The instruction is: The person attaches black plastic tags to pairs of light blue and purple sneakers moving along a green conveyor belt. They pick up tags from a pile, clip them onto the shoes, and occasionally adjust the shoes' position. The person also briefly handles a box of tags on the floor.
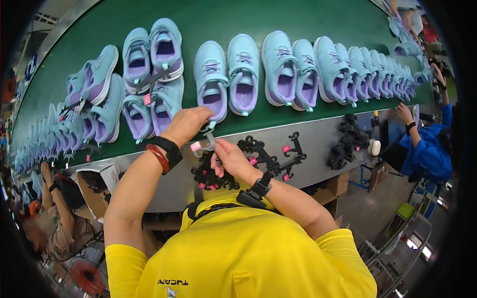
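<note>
My left hand (188, 125) is closed at the heel of a light blue and purple sneaker (210, 69), its fingertips pinching near the heel loop. In my right hand (231, 158) is a shoe hanger (209, 136), which looks grey in the light and touches the heel loop. A pink tag (196, 146) shows beside it. Right of this sneaker stands a matching sneaker (243, 69), toe pointing away from me. Black shoe hangers (258, 149) with pink tags lie piled on the metal ledge around my right hand.
A long row of sneakers (333, 64) runs right along the green belt (223, 20). Hung, stacked pairs (136, 62) stand at left. More black hangers (343, 144) lie on the metal ledge (318, 131). Co-workers sit at right (427, 149) and left (62, 218), near a cardboard box (92, 193).
</note>
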